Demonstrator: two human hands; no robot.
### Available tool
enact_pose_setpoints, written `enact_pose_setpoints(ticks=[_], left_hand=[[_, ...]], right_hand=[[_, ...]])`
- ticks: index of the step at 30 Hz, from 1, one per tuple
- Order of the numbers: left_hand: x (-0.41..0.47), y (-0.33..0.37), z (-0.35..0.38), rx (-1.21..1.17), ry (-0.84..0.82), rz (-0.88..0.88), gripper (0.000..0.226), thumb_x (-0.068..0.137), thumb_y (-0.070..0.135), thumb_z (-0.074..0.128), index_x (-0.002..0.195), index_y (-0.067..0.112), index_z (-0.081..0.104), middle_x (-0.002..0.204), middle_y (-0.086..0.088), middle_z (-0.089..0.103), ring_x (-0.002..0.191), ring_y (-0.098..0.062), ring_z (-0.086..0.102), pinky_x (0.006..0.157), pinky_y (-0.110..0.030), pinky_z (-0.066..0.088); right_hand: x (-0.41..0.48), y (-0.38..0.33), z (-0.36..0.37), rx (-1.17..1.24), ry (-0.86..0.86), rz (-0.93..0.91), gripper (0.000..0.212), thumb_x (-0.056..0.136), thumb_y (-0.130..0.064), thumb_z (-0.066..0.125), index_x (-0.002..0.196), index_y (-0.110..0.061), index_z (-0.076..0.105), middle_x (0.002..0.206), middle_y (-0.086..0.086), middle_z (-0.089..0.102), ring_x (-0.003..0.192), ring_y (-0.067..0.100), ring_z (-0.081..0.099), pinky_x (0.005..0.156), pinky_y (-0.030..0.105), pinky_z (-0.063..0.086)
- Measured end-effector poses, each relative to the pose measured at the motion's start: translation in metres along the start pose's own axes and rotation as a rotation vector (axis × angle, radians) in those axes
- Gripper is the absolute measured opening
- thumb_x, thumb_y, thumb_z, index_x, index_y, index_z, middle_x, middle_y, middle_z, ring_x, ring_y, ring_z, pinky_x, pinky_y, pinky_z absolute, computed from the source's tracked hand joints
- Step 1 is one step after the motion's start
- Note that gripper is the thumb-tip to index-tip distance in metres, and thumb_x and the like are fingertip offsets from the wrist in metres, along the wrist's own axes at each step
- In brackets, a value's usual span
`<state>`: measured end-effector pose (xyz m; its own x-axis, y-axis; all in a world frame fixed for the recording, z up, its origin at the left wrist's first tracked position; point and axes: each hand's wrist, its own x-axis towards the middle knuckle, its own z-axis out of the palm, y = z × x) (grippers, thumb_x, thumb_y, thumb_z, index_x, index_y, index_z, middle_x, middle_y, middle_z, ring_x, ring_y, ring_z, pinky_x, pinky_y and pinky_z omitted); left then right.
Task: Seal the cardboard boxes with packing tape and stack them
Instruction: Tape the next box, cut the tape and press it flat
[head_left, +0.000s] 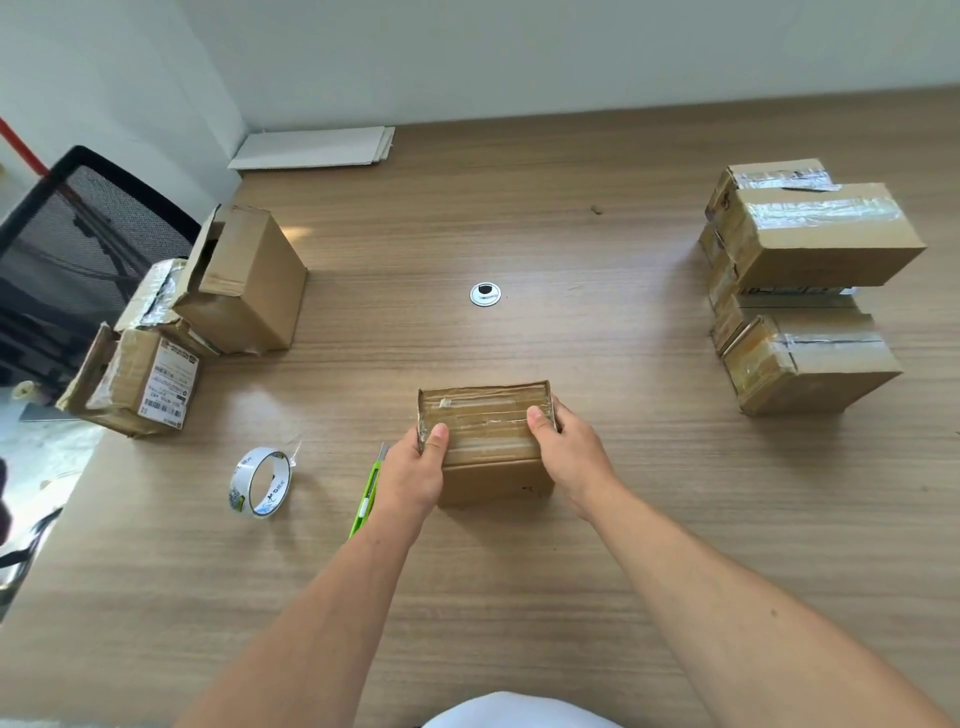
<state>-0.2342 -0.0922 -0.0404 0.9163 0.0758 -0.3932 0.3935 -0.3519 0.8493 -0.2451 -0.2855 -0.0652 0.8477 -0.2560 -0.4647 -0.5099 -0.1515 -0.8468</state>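
Chair (78, 234) cropped, left box (124, 379) label (169, 387) unreadable

From my end this reads as an office room set up for packing parcels. The counter (597, 561) is pale wood-grain laminate with a round cable grommet (485, 294) set into it. A black mesh-back chair (78, 223) stands off its left edge, and the walls (519, 52) are plain white. Taped cardboard boxes (821, 234) stacked at the right, a labelled box (140, 387), a tape roll (260, 483) and a green utility knife (366, 493) show the parcel work.

Brown cardboard boxes (485, 441), wood-grain table (519, 571), lime-green cutter (366, 493) (white slider), black mesh chair (88, 218).
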Motion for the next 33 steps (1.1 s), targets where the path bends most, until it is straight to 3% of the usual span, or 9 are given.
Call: enact_pose_setpoints(ticks=[5,7,10,14,17,20,26,29,33], left_hand=[[-0.001,0.001,-0.001,-0.038,0.0,-0.028,0.065,0.076,0.073,0.047,0.101,0.017,0.07,0.101,-0.001,0.075,0.101,-0.027,0.068,0.097,-0.053,0.051],[0.003,-0.001,-0.004,-0.035,-0.001,-0.027,0.068,0.075,0.073,0.047,0.101,0.014,0.069,0.103,-0.005,0.074,0.103,-0.029,0.067,0.098,-0.053,0.05],[0.007,-0.003,-0.013,-0.142,0.004,-0.062,0.044,0.092,0.056,0.055,0.102,0.016,0.07,0.107,-0.006,0.075,0.103,-0.027,0.068,0.101,-0.052,0.051],[0.001,0.004,-0.02,-0.421,-0.096,-0.157,0.032,0.105,0.037,0.05,0.112,0.011,0.068,0.103,-0.007,0.073,0.086,-0.018,0.064,0.084,-0.038,0.054],[-0.002,0.003,-0.017,-0.526,-0.16,-0.219,0.033,0.104,0.039,0.05,0.115,0.015,0.069,0.11,-0.007,0.075,0.093,-0.019,0.066,0.092,-0.039,0.053],[-0.002,-0.004,-0.013,-0.504,-0.159,-0.262,0.034,0.104,0.043,0.05,0.12,0.018,0.067,0.117,-0.007,0.073,0.102,-0.019,0.065,0.1,-0.04,0.051],[0.001,-0.009,-0.01,-0.315,0.03,-0.156,0.035,0.102,0.03,0.056,0.137,0.023,0.056,0.123,0.006,0.066,0.109,-0.007,0.061,0.107,-0.038,0.047],[-0.003,0.0,-0.009,-0.284,0.115,-0.08,0.018,0.104,0.033,0.051,0.117,0.03,0.063,0.116,0.01,0.068,0.107,-0.005,0.061,0.099,-0.038,0.049],[-0.013,0.015,-0.009,-0.353,0.037,0.042,0.037,0.106,0.041,0.042,0.113,0.02,0.072,0.111,-0.001,0.075,0.096,-0.013,0.067,0.081,-0.031,0.052]], right_hand=[[0.001,0.002,-0.007,0.063,-0.035,0.026,0.094,0.067,-0.08,0.049,0.149,-0.034,0.048,0.146,-0.012,0.056,0.136,0.009,0.049,0.12,0.039,0.035],[-0.01,-0.007,-0.011,0.11,-0.02,0.036,0.082,0.075,-0.079,0.05,0.143,-0.034,0.055,0.14,-0.014,0.06,0.129,0.007,0.054,0.116,0.039,0.039],[-0.021,-0.011,-0.02,0.265,-0.016,0.067,0.042,0.102,-0.059,0.044,0.129,-0.032,0.061,0.122,-0.013,0.065,0.106,0.005,0.059,0.1,0.03,0.044],[-0.023,-0.007,-0.028,0.41,-0.033,0.154,0.043,0.101,-0.058,0.046,0.131,-0.031,0.061,0.127,-0.008,0.065,0.113,0.015,0.059,0.096,0.038,0.042],[-0.023,-0.006,-0.03,0.631,-0.147,0.239,0.041,0.098,-0.06,0.05,0.12,-0.031,0.069,0.114,-0.005,0.075,0.097,0.017,0.067,0.089,0.039,0.051],[-0.025,-0.015,-0.033,0.733,-0.217,0.221,0.038,0.1,-0.052,0.052,0.122,-0.026,0.07,0.113,0.002,0.075,0.089,0.02,0.07,0.08,0.038,0.055],[-0.023,-0.032,-0.033,0.584,-0.197,0.061,0.027,0.103,-0.034,0.056,0.123,-0.021,0.067,0.112,0.003,0.076,0.085,0.017,0.069,0.067,0.03,0.053],[-0.024,-0.04,-0.024,0.463,-0.157,-0.025,0.024,0.103,-0.029,0.057,0.123,-0.021,0.066,0.115,0.003,0.075,0.092,0.016,0.072,0.073,0.031,0.054],[-0.024,-0.034,-0.006,0.252,-0.115,-0.125,0.029,0.097,-0.037,0.059,0.127,-0.035,0.061,0.116,-0.01,0.074,0.107,0.013,0.07,0.1,0.04,0.054]])
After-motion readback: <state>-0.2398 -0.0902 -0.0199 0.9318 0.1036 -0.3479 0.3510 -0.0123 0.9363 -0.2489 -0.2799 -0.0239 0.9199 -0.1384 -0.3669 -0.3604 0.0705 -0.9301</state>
